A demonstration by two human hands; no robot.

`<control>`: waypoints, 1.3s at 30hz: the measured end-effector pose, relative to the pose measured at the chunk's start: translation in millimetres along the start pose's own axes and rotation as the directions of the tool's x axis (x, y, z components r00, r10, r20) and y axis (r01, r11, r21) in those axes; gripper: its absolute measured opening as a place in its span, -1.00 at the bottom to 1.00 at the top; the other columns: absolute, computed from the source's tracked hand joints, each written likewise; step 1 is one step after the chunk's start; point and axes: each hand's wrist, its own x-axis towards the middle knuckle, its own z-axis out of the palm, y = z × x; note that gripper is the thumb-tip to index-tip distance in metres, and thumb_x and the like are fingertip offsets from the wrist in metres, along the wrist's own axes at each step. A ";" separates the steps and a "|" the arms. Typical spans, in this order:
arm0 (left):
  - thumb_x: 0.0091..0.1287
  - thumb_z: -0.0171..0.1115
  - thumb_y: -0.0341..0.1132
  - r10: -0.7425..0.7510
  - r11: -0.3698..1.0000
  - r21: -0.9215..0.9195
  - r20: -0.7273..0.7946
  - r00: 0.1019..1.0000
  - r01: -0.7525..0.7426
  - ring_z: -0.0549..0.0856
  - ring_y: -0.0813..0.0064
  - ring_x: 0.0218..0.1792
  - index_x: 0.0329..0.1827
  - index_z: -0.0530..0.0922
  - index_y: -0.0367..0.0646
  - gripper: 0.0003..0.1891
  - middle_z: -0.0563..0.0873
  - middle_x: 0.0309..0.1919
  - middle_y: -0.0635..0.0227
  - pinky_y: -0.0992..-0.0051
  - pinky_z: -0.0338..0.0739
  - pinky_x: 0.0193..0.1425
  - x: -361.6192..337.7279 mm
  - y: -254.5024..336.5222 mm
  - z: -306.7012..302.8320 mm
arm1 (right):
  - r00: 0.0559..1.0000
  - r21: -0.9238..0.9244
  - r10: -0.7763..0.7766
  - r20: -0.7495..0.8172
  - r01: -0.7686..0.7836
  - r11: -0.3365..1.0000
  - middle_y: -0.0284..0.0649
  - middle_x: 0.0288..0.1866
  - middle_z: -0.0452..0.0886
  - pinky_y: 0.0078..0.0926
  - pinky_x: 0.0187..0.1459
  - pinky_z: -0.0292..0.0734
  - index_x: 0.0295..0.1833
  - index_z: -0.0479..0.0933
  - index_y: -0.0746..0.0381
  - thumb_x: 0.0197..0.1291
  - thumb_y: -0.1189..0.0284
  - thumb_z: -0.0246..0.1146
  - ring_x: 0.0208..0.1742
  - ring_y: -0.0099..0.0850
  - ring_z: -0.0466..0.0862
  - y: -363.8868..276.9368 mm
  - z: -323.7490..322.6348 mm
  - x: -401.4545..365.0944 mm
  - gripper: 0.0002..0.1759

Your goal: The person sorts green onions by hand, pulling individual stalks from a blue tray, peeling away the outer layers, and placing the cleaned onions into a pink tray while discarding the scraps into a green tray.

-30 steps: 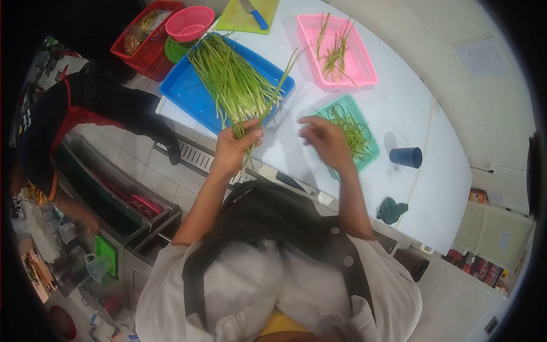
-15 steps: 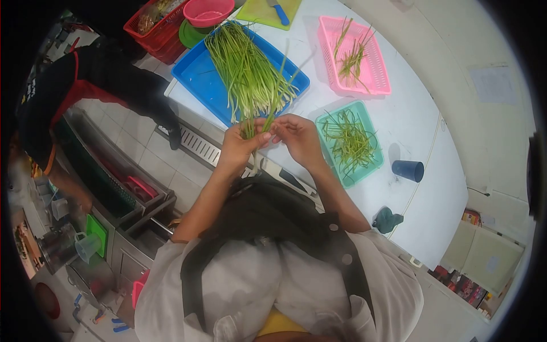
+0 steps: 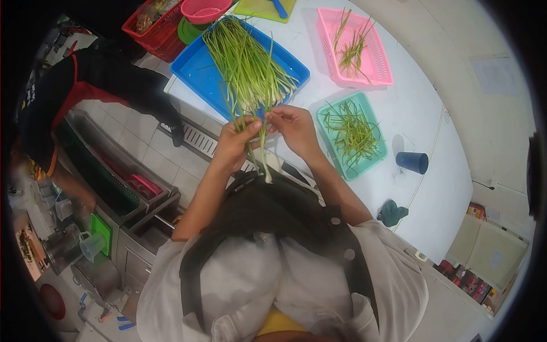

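Observation:
My left hand is closed on a few spring onions, whose white ends hang down towards my apron. The fingers of my right hand pinch one of these stalks, close beside the left hand. Just beyond them a large blue tray holds a thick bunch of spring onions, white ends towards me. To the right, a mint-green tray contains loose green pieces. Farther back stands a pink basket with several green stalks in it.
A dark blue cup lies on the white table, near a dark green cloth. A blue-handled knife rests on a green cutting board. Another person in dark clothes bends over at the left.
My hands have drawn slightly apart, the right one moving a little away from me. A stalk with a white bulb now hangs plainly below them.

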 end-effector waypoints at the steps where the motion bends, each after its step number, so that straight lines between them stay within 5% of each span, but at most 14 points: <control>1: 0.40 0.33 -0.28 0.012 1.000 -0.029 -0.006 1.000 -0.012 0.74 0.42 -0.17 -0.03 0.60 -0.19 -0.79 0.73 -0.08 0.24 0.53 0.56 -0.21 0.1 -1.7 -2.1 | 0.999 -0.045 -0.037 -0.028 0.035 0.998 -0.28 -0.39 0.70 -0.65 -0.36 0.52 -0.17 0.65 0.40 0.33 0.51 0.31 -0.43 -0.62 0.63 -0.6 1.7 -0.7 -0.87; 6: 0.42 0.31 -0.26 0.010 0.999 -0.044 -0.043 0.999 -0.012 0.74 0.41 -0.15 -0.06 0.51 -0.11 -0.80 0.67 -0.12 0.33 0.52 0.56 -0.21 -8.2 5.8 4.2 | 0.966 -0.369 -0.250 -0.069 0.209 0.906 -0.29 -0.42 0.67 -0.65 -0.40 0.49 -0.19 0.63 0.40 0.34 0.50 0.30 -0.44 -0.64 0.62 -5.0 7.3 -3.9 -0.86; 9: 0.40 0.32 -0.32 0.055 0.998 -0.017 0.008 0.998 -0.055 0.72 0.45 -0.14 -0.07 0.48 -0.11 -0.81 0.64 -0.18 0.38 0.54 0.53 -0.24 -9.7 6.4 3.3 | 0.996 -0.132 -0.069 -0.063 0.060 0.989 -0.31 -0.45 0.64 -0.63 -0.42 0.48 -0.18 0.59 0.40 0.36 0.48 0.29 -0.45 -0.62 0.62 -14.3 11.4 -3.8 -0.84; 13: 0.35 0.35 -0.43 0.191 0.960 0.180 0.142 0.971 -0.215 0.70 0.52 -0.17 -0.02 0.48 -0.16 -0.76 0.59 -0.24 0.43 0.55 0.51 -0.24 -4.5 -4.7 -9.0 | 0.997 -0.110 -0.071 -0.019 0.069 0.992 -0.29 -0.36 0.65 -0.60 -0.37 0.52 -0.15 0.53 0.36 0.38 0.44 0.29 -0.41 -0.59 0.63 3.5 0.9 4.5 -0.82; 16: 0.32 0.36 -0.47 0.316 0.912 0.250 0.072 0.946 -0.324 0.69 0.54 -0.21 0.05 0.51 -0.26 -0.71 0.66 -0.20 0.35 0.54 0.56 -0.17 -3.4 -9.3 -3.4 | 0.999 0.010 -0.025 -0.035 0.026 1.000 -0.27 -0.26 0.67 -0.61 -0.33 0.52 -0.11 0.52 0.32 0.37 0.44 0.30 -0.34 -0.58 0.65 -0.5 0.7 6.0 -0.84; 19: 0.35 0.36 -0.39 0.271 0.922 0.273 0.055 0.961 -0.275 0.70 0.52 -0.16 0.13 0.55 -0.37 -0.65 0.73 -0.19 0.27 0.55 0.56 -0.04 -5.9 -6.4 -3.7 | 0.999 0.203 0.031 -0.021 -0.026 0.979 -0.28 -0.22 0.67 -0.64 -0.30 0.52 -0.07 0.51 0.29 0.35 0.48 0.30 -0.28 -0.57 0.66 -10.3 -0.3 5.4 -0.85; 24: 0.40 0.32 -0.36 0.258 0.912 0.314 0.058 0.964 -0.263 0.73 0.51 -0.19 0.11 0.57 -0.40 -0.68 0.75 -0.19 0.22 0.52 0.61 -0.08 -9.8 -3.3 -1.4 | 0.999 0.463 0.042 0.004 -0.039 0.886 -0.28 -0.23 0.66 -0.65 -0.28 0.52 -0.03 0.50 0.31 0.28 0.57 0.31 -0.28 -0.56 0.66 -5.5 1.1 7.5 -0.81; 31: 0.45 0.26 -0.30 0.271 0.861 0.440 0.028 0.962 -0.255 0.75 0.48 -0.20 0.09 0.54 -0.40 -0.68 0.74 -0.16 0.19 0.51 0.70 -0.13 -10.1 -9.6 -0.6 | 0.992 0.301 0.091 -0.087 -0.061 0.952 -0.24 -0.18 0.65 -0.65 -0.28 0.52 0.08 0.44 0.34 0.24 0.62 0.29 -0.30 -0.57 0.63 1.1 3.0 8.3 -0.69; 36: 0.48 0.23 -0.28 0.230 0.928 0.296 0.018 0.973 -0.225 0.76 0.45 -0.19 0.13 0.49 -0.39 -0.66 0.71 -0.10 0.18 0.49 0.70 -0.09 -6.1 -10.0 -0.3 | 0.990 0.449 0.126 0.060 -0.140 0.882 -0.24 -0.17 0.66 -0.62 -0.25 0.53 0.09 0.45 0.34 0.23 0.62 0.31 -0.28 -0.56 0.64 -0.8 2.3 6.7 -0.67; 39: 0.48 0.22 -0.27 0.196 0.962 0.198 -0.031 0.980 -0.186 0.74 0.46 -0.15 0.13 0.47 -0.37 -0.66 0.69 -0.07 0.21 0.48 0.69 -0.08 -6.1 -10.3 -1.2 | 0.991 0.391 0.073 0.115 -0.113 0.914 -0.26 -0.21 0.68 -0.64 -0.23 0.51 0.10 0.46 0.33 0.24 0.59 0.34 -0.26 -0.56 0.65 10.1 -1.0 9.3 -0.66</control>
